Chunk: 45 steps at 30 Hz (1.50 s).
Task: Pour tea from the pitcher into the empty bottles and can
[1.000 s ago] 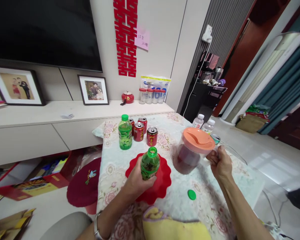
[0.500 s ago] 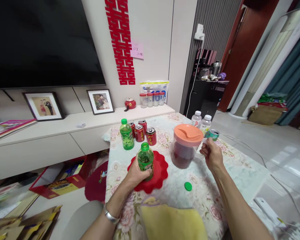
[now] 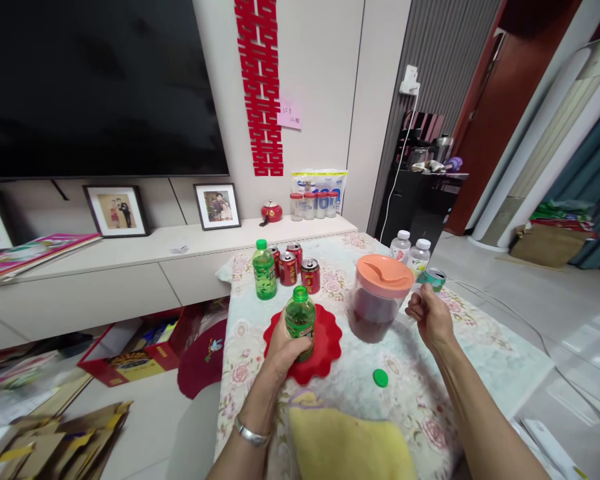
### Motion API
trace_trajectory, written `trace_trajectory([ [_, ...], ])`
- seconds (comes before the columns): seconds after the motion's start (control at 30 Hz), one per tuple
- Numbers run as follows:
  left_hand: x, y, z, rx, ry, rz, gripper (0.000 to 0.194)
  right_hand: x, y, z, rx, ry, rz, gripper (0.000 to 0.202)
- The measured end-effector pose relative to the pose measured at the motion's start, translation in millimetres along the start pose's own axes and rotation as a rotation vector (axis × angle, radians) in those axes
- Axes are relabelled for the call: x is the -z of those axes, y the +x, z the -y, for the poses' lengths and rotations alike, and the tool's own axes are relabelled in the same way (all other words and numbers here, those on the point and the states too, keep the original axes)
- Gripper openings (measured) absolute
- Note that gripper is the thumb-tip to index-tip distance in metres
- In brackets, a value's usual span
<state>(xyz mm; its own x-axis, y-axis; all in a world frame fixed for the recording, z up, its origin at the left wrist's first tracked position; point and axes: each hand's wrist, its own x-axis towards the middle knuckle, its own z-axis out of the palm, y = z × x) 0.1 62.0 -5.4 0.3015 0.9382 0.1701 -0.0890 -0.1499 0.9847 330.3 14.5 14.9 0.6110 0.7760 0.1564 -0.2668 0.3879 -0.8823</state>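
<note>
My left hand [image 3: 286,350] is wrapped round an uncapped green bottle [image 3: 301,317], upright over the red scalloped plate [image 3: 329,340]. My right hand [image 3: 431,317] is closed round the handle of a clear pitcher [image 3: 373,310] with an orange lid and dark liquid inside. The pitcher looks slightly tilted; whether its base touches the table cannot be made out. A green cap [image 3: 381,378] lies on the tablecloth in front of the pitcher. Behind the plate stand a capped green bottle [image 3: 265,272] and several red cans [image 3: 311,275].
Two white-capped bottles [image 3: 420,257] and a teal can [image 3: 434,279] stand behind the pitcher. A yellow cloth [image 3: 353,443] lies at the table's near edge. A white cabinet [image 3: 190,257] with photo frames runs along the wall; a maroon stool [image 3: 205,357] is at the left.
The view has shifted left, so things appear farther right. Both hands keep their holds on the bottle and the pitcher.
</note>
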Motion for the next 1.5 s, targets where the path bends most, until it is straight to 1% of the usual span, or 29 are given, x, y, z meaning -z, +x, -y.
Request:
trace_trajectory([
  [0.13,-1.0,-1,7,-0.002,-0.023,-0.059,0.056,0,-2,2,-0.001,-0.009,0.019,0.037],
  [0.3,-2.3,-3,13,-0.012,0.030,-0.108,0.065,-3,-6,4,0.008,-0.023,0.009,0.040],
  [0.47,-5.9,-4,9,0.051,0.110,-0.162,0.061,-11,-11,10,0.001,-0.020,-0.025,0.053],
  [0.6,-8.0,-2,9,0.041,0.124,-0.171,0.062,-17,-15,16,-0.019,-0.023,-0.049,0.060],
  [0.73,-8.4,-2,9,0.045,0.130,-0.163,0.070,-19,-18,18,-0.038,-0.036,-0.058,0.061],
  [0.97,-8.5,-4,5,0.063,0.206,-0.153,0.060,-19,-18,17,-0.026,-0.041,-0.077,0.062],
  [1.1,-8.4,-4,6,0.077,0.206,-0.149,0.064,-18,-18,17,-0.026,-0.047,-0.074,0.060],
  [1.27,-7.5,-4,8,0.065,0.230,-0.145,0.059,-15,-20,18,-0.021,-0.102,-0.096,0.057],
  [1.33,-7.2,-4,8,0.064,0.224,-0.146,0.062,-9,-21,18,-0.014,-0.157,-0.125,0.054],
  [1.4,-6.9,-4,8,0.069,0.220,-0.145,0.064,-1,-23,21,0.030,-0.212,-0.196,0.050],
  [1.5,-6.4,-4,8,0.063,0.224,-0.133,0.063,11,-34,30,0.211,-0.277,-0.382,0.039],
])
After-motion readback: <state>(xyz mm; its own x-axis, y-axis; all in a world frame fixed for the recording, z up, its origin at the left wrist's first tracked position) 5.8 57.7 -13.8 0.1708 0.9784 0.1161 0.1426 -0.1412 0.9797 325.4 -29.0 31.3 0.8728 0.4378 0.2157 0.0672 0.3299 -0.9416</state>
